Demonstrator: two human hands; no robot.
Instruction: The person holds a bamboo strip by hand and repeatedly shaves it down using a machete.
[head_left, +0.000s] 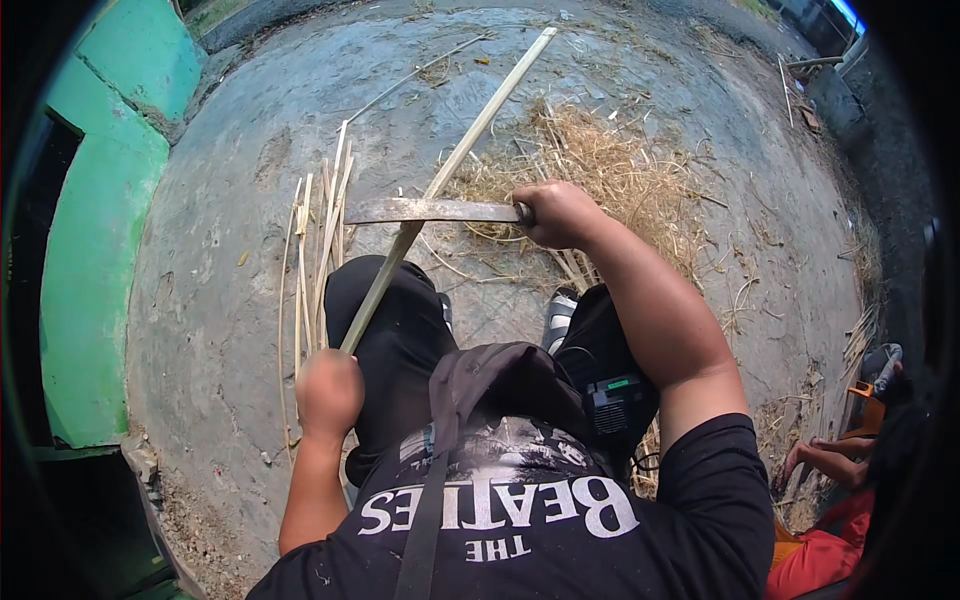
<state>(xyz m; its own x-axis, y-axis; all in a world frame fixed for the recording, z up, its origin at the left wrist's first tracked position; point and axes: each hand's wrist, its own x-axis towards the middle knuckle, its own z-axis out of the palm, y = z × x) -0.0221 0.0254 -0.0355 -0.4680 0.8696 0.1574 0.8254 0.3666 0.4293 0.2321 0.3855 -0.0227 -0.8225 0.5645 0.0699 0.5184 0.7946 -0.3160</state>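
Note:
A long pale bamboo strip slants from over my left thigh up and away to the right. Its lower end is in my left hand, which is closed round it, though the fingers look blurred. My right hand grips the dark handle of a machete. The worn metal blade lies crosswise against the strip, about midway along it, with its tip pointing left. To the left of my knee, several thin bamboo strips lie side by side on the ground.
A heap of pale bamboo shavings covers the ground ahead and right. One thin stick lies farther off. A green wall stands at the left. A small dark device rests on my right thigh. Another person's feet show at the lower right.

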